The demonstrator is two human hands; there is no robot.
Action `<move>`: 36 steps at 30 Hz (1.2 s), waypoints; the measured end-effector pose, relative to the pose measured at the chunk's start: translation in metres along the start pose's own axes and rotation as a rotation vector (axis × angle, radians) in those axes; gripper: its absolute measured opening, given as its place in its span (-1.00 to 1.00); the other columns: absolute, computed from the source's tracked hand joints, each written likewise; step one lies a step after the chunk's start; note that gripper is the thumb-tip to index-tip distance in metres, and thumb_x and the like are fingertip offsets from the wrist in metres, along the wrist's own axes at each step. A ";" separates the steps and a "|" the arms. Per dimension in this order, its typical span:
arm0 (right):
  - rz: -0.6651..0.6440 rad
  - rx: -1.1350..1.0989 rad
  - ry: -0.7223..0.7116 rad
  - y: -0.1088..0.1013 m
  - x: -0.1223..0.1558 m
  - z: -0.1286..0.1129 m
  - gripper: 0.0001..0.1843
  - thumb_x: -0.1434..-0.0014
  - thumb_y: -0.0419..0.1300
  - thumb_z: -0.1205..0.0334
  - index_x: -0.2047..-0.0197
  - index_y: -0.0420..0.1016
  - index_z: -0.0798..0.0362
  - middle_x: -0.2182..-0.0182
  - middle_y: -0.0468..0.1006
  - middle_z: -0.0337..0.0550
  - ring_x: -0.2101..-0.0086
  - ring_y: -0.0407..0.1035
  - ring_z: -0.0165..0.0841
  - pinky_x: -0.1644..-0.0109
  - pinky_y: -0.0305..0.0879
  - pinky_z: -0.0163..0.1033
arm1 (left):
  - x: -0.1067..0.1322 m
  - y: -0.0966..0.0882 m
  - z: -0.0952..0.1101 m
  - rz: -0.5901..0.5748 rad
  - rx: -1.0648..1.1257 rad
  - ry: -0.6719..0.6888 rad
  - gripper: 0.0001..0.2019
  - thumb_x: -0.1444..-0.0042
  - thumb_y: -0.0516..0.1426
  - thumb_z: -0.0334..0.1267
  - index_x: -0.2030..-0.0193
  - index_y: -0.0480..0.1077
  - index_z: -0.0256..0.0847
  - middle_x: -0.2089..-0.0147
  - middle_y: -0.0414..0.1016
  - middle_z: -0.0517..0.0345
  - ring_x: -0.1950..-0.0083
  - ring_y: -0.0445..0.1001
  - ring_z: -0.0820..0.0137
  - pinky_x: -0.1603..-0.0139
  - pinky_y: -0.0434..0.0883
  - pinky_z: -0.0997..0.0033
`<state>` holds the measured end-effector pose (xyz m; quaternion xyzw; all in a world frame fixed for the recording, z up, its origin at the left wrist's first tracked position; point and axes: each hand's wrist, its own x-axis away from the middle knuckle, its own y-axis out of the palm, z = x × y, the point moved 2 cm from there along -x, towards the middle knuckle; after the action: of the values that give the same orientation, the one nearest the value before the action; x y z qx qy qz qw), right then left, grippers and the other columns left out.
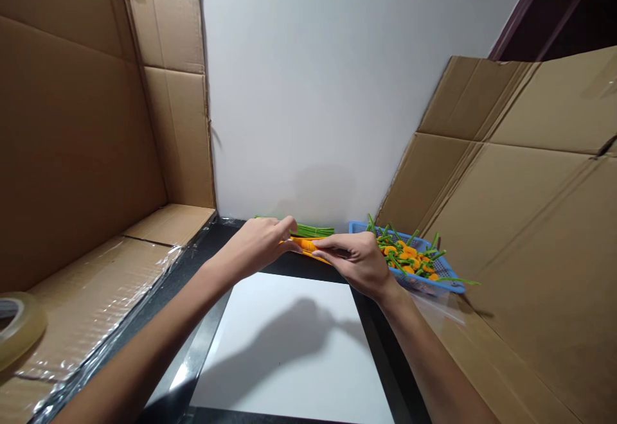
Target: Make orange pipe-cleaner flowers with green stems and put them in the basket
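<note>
Just past the white sheet's far edge, the right hand's grip is pinched on an orange piece, probably steadying it; left hand's at the other end, can't tell if closed. Blue basket's handily right.

A makeshift work corner, improvised rather than fitted out; whether in a home or a small workshop cannot be told. A plain pale wall fills the top centre, with opened-out cardboard screening the left and right sides. A black tabletop bears a white sheet at bottom centre. Tape lies lower left, a blue plastic basket right of centre.
</note>
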<state>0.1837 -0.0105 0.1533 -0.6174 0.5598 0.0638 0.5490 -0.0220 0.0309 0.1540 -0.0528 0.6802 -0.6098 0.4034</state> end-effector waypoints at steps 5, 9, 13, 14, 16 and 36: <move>0.094 0.060 -0.105 -0.006 0.000 -0.012 -0.89 -0.19 0.30 0.34 0.23 0.67 0.00 0.33 0.73 -0.17 0.40 0.61 -0.34 0.32 0.54 -0.30 | 0.001 -0.006 0.006 0.181 -0.180 0.179 -0.59 -0.42 -0.08 -0.13 0.43 0.32 -0.25 0.48 0.45 0.17 0.44 0.38 0.44 0.44 0.15 0.43; 0.118 0.124 -0.196 -0.014 0.000 -0.024 -0.87 -0.21 0.28 0.37 0.21 0.67 0.01 0.31 0.73 -0.14 0.34 0.63 -0.32 0.22 0.57 -0.27 | 0.004 -0.013 0.014 0.190 -0.166 0.223 -0.63 -0.43 -0.07 -0.18 0.39 0.33 -0.26 0.46 0.44 0.18 0.44 0.34 0.44 0.43 0.19 0.42; 0.133 0.127 -0.216 -0.017 0.001 -0.028 -0.88 -0.20 0.30 0.37 0.21 0.67 0.01 0.31 0.73 -0.15 0.34 0.63 -0.31 0.23 0.59 -0.26 | 0.006 -0.016 0.020 0.149 -0.277 0.268 -0.72 -0.40 -0.05 -0.34 0.36 0.33 -0.27 0.42 0.43 0.14 0.39 0.33 0.40 0.37 0.26 0.38; 0.142 0.117 -0.217 -0.018 0.001 -0.029 -0.87 -0.19 0.30 0.37 0.22 0.67 0.01 0.32 0.73 -0.15 0.34 0.63 -0.31 0.23 0.59 -0.26 | 0.007 -0.017 0.022 0.149 -0.312 0.278 -0.74 -0.39 -0.04 -0.37 0.35 0.33 -0.28 0.41 0.42 0.14 0.38 0.33 0.39 0.35 0.27 0.37; 0.155 0.093 -0.215 -0.018 0.001 -0.029 -0.87 -0.18 0.31 0.38 0.22 0.67 -0.01 0.32 0.73 -0.16 0.35 0.63 -0.31 0.24 0.60 -0.25 | 0.008 -0.019 0.025 0.161 -0.381 0.304 -0.76 -0.37 -0.04 -0.42 0.35 0.32 -0.28 0.40 0.40 0.12 0.37 0.32 0.37 0.33 0.29 0.35; 0.145 -0.199 -0.015 -0.015 0.000 -0.026 -0.90 -0.06 0.41 0.37 0.32 0.71 -0.01 0.38 0.73 -0.17 0.41 0.63 -0.30 0.34 0.60 -0.28 | 0.009 -0.016 0.045 0.279 -0.586 0.428 -0.72 -0.32 -0.09 -0.52 0.41 0.25 -0.24 0.45 0.29 0.13 0.43 0.23 0.35 0.38 0.19 0.30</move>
<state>0.1810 -0.0336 0.1721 -0.6261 0.5897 0.1632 0.4833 -0.0065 -0.0135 0.1667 0.0555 0.8949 -0.3263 0.2994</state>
